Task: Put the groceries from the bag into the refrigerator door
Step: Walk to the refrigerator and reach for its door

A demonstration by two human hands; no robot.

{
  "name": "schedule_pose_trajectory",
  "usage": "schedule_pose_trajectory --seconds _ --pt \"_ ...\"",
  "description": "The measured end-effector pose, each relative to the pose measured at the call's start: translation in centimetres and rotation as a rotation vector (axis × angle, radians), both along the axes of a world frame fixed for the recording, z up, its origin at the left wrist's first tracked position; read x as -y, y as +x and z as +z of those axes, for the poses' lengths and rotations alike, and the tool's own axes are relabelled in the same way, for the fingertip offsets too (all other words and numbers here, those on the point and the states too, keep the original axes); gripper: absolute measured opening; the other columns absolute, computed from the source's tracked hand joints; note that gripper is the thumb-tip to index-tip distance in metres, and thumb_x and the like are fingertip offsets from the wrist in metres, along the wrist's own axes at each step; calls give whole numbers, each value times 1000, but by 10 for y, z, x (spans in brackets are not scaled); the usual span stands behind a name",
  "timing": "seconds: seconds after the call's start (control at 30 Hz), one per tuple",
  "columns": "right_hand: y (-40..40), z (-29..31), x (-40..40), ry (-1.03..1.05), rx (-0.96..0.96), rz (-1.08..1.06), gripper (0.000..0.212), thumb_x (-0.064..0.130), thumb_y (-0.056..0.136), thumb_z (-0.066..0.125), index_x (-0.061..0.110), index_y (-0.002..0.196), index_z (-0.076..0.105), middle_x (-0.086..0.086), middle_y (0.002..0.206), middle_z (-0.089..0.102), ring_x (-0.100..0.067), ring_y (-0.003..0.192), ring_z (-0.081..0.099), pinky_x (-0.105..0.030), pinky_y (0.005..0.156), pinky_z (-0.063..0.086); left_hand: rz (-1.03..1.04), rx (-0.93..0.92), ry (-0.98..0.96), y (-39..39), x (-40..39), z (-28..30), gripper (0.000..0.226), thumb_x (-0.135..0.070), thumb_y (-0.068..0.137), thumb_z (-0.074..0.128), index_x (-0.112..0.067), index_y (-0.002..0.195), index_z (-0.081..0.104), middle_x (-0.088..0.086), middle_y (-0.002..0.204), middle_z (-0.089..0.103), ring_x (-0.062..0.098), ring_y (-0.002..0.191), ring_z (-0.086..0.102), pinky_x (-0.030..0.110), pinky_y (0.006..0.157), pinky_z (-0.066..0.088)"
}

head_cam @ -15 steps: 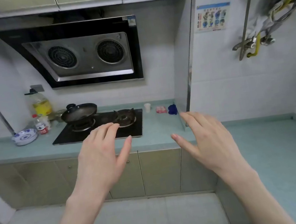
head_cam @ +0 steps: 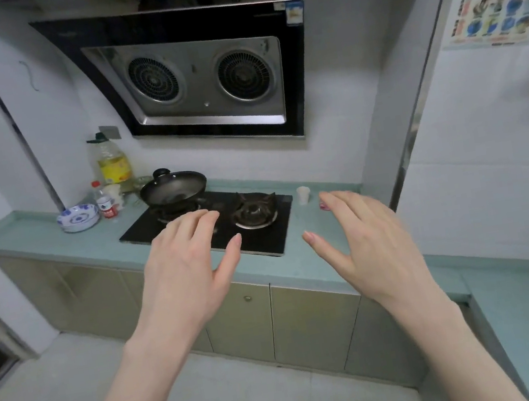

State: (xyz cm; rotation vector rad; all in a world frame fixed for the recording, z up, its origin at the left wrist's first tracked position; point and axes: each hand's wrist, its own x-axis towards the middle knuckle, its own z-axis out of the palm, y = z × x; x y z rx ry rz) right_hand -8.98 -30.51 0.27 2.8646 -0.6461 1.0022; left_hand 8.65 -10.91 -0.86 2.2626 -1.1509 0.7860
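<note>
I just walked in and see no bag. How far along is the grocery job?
Nothing looks done: no bag, groceries or refrigerator in view. The left hand and right hand hold nothing, open above the counter by the stove. Everything is left.

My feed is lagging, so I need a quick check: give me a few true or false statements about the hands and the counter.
1. Both hands, left and right, are empty. True.
2. A wok sits on the stove's left burner. True.
3. A grocery bag lies on the counter. False: no bag is in view.
4. The blue-patterned bowls stand right of the stove. False: they stand left of it.
5. A small white cup stands right of the stove. True.
</note>
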Motion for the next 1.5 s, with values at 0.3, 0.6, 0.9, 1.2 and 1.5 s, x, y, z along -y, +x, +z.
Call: schedule_pose_trajectory --seconds 0.3,0.6,0.9,1.2,1.5 --pt "119 -26 43 45 -36 29 69 66 102 39 17 149 53 -1 148 59 -23 134 56 -41 114 45 93 -23 3 106 28 -25 53 -50 99 47 -11 129 66 6 132 68 30 120 64 42 101 49" --pt "235 -38 56 57 -49 105 70 67 101 35 18 146 56 0 143 61 -22 133 54 -37 114 38 143 -77 -74 200 37 -45 45 -43 100 54 -13 131 66 3 135 66 26 123 61 37 102 45" --pt "339 -58 53 70 -114 273 68 65 102 40 17 148 55 -1 147 59 -24 139 52 -44 117 41 258 -144 -82 265 23 -67 47 -43 101 53 -11 133 64 5 136 65 28 125 61 42 103 48" --pt "476 -77 27 59 -166 612 67 62 103 45 16 151 52 -1 151 56 -21 143 49 -43 119 39 556 -141 -70 332 -17 -78 48 -43 102 53 -9 134 63 7 134 66 31 126 61 45 105 48" --pt "599 -78 -26 69 -150 1101 65 58 102 49 10 145 56 -5 143 62 -25 133 56 -40 112 43 1004 -160 -100 348 -61 -81 48 -44 102 53 -11 134 62 5 134 66 29 126 59 39 107 44"
